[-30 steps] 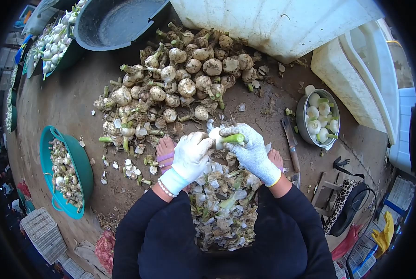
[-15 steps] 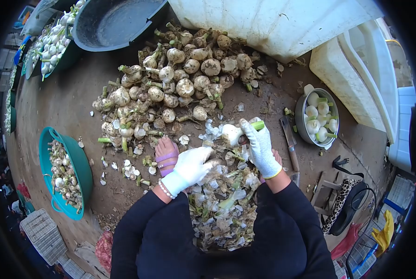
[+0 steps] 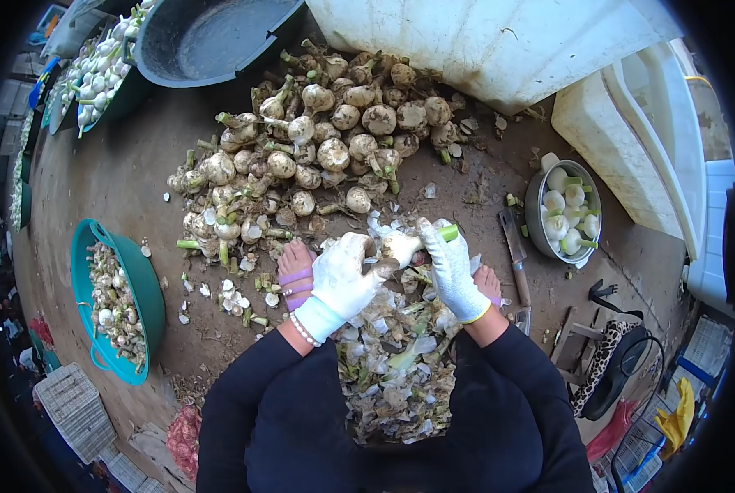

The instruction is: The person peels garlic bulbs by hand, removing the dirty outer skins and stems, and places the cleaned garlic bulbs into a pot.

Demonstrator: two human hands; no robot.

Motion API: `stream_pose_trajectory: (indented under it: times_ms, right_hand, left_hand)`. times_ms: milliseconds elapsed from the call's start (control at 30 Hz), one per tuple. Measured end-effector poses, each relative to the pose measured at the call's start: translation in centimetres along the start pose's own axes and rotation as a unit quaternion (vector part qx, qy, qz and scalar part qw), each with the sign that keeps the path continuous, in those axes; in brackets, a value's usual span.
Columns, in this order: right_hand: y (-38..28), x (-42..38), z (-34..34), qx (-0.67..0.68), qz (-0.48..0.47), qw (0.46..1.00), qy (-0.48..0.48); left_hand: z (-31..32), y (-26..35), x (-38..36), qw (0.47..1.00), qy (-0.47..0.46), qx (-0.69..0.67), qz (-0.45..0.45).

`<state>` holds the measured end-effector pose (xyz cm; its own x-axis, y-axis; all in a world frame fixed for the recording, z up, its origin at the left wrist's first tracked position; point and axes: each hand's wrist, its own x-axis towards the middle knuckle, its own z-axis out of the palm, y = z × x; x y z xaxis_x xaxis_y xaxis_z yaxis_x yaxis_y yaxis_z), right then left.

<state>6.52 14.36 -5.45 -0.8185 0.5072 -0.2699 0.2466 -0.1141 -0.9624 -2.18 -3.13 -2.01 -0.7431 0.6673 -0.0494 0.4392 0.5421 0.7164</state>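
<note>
My right hand (image 3: 453, 275), in a white glove, is closed around the green stem of a peeled white garlic bulb (image 3: 400, 249). The bulb points left, toward my left hand (image 3: 341, 275), also gloved, with a beaded bracelet at the wrist. The left fingers are curled with the thumb near them, close beside the bulb; what they pinch, if anything, is hidden. Below both hands, between my legs, lies a heap of papery peelings (image 3: 396, 361). Ahead is a large pile of unpeeled, soil-stained garlic bulbs (image 3: 334, 154).
A metal pot (image 3: 535, 215) of peeled bulbs stands to the right, with a knife (image 3: 515, 255) beside it. At left is a teal basket (image 3: 149, 300) of small garlic pieces. A black tub (image 3: 211, 41) and a white foam box (image 3: 458, 41) stand at the back.
My left hand has moved up and right, closer to the bulb, and its fingers have curled. My right hand still holds the bulb by its stem.
</note>
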Motion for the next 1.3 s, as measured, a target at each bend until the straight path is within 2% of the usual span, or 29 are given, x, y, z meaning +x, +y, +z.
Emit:
stream_pose_trajectory:
  times_ms: [67,200,233,267,367,400,467,500,533,567,633,700,733,767,800,833,867,933,967,1000,1033,1067,1100,1133,1167,1200,1233,1267,1300]
  right_hand:
    - [-1.9,-0.6,0.9,0.066,0.104,0.992,-0.001]
    - [-3.7,-1.6,2.0,0.097,0.141,0.985,-0.037]
    - [-4.3,-2.0,2.0,0.071,0.094,0.992,-0.04]
    - [-4.4,-2.2,1.9,0.071,0.093,0.992,-0.04]
    - [-5.1,-2.4,1.2,0.108,0.158,0.978,-0.083]
    - [-4.6,-2.3,1.0,0.109,0.158,0.978,-0.083]
    - [-3.0,-2.1,0.7,0.246,0.13,0.956,-0.096]
    - [-2.5,-1.9,0.4,0.206,0.092,0.968,-0.108]
    - [-2.6,-1.8,0.3,0.205,0.092,0.968,-0.108]
    - [-2.6,-1.6,0.3,0.19,0.09,0.973,-0.094]
    - [-2.7,-1.6,0.4,0.177,0.087,0.977,-0.082]
    - [-2.9,-1.9,0.6,0.086,0.057,0.992,-0.071]
    - [-2.9,-2.0,0.7,0.086,0.057,0.992,-0.07]
    - [-2.8,-2.1,1.0,0.026,0.023,0.997,-0.071]
    - [-2.8,-2.2,1.0,-0.035,-0.012,0.997,-0.072]
    - [-3.4,-2.0,0.9,-0.104,-0.088,0.988,-0.069]
    - [-3.6,-2.1,1.0,-0.103,-0.089,0.988,-0.067]
    - [-4.0,-2.3,1.2,-0.091,-0.154,0.982,-0.067]
    - [-3.5,-2.4,0.7,-0.084,-0.062,0.991,-0.086]
    - [-3.7,-2.2,0.7,-0.084,-0.064,0.991,-0.084]
    - [-4.0,-1.9,0.6,-0.009,-0.017,0.998,-0.059]
    - [-4.3,-1.7,0.5,0.066,0.033,0.997,-0.031]
    - [-4.6,-1.3,-0.4,0.068,0.061,0.995,-0.046]
    - [-1.7,-0.8,-1.3,0.148,0.06,0.986,-0.04]
    - [-1.3,-0.5,-1.4,0.305,0.14,0.941,-0.031]
    - [-1.2,-0.1,-1.5,0.453,0.213,0.866,-0.022]
    - [-1.3,0.2,-1.7,0.45,0.208,0.868,-0.02]
    - [-1.5,0.5,-1.8,0.486,0.255,0.836,-0.001]
    - [-1.8,0.6,-2.1,0.519,0.302,0.799,0.018]
  left_hand:
    - [0.0,0.3,0.0,1.0,-0.01,-0.011,-0.019]
    - [0.3,0.0,0.0,0.998,0.057,0.004,0.017]
    - [0.3,-0.2,-0.1,0.996,0.081,-0.017,0.033]
    - [0.3,-0.1,-0.1,0.996,0.081,-0.017,0.034]
    - [0.5,-0.1,-0.1,0.993,0.107,-0.046,0.035]
    - [0.9,-0.6,0.0,0.993,0.109,-0.052,0.01]
    - [1.6,-1.6,0.4,0.992,0.111,-0.059,-0.014]
    - [1.8,-2.1,0.7,0.973,0.101,-0.163,-0.131]
    - [2.0,-2.6,0.7,0.929,0.088,-0.264,-0.244]
    - [2.2,-3.2,0.3,0.928,0.069,-0.265,-0.252]
    - [3.1,-4.5,-0.5,0.934,0.082,-0.269,-0.22]
    - [3.8,-5.3,-1.0,0.939,0.093,-0.273,-0.188]
    - [3.5,-4.1,-0.6,0.963,0.104,-0.216,-0.127]
    - [2.9,-2.7,-0.2,0.979,0.114,-0.158,-0.065]
    - [2.0,-1.4,0.1,0.979,0.113,-0.159,-0.065]
    - [0.8,0.1,0.5,0.989,0.055,-0.099,-0.1]
    - [0.3,0.8,0.7,0.99,-0.005,-0.038,-0.133]
    - [0.6,0.2,0.5,0.995,0.017,-0.03,-0.098]
    - [1.6,-1.5,0.4,0.995,0.055,-0.039,-0.077]
    - [2.6,-3.4,0.4,0.993,0.093,-0.047,-0.056]
    - [2.6,-4.2,0.4,0.994,0.077,0.078,0.021]
    - [3.0,-4.6,0.2,0.994,0.076,0.077,0.024]
    - [3.5,-4.9,-0.2,0.994,0.078,-0.038,-0.072]
    - [3.6,-4.5,-0.2,0.971,0.077,-0.153,-0.168]
    - [3.5,-3.8,-0.1,0.959,0.098,-0.22,-0.146]
    - [3.6,-3.5,-0.1,0.96,0.096,-0.224,-0.141]
    - [3.6,-3.3,-0.1,0.945,0.044,-0.278,-0.168]
    - [3.5,-3.2,-0.2,0.924,-0.009,-0.33,-0.194]
    - [3.7,-3.4,-0.3,0.923,-0.01,-0.334,-0.189]
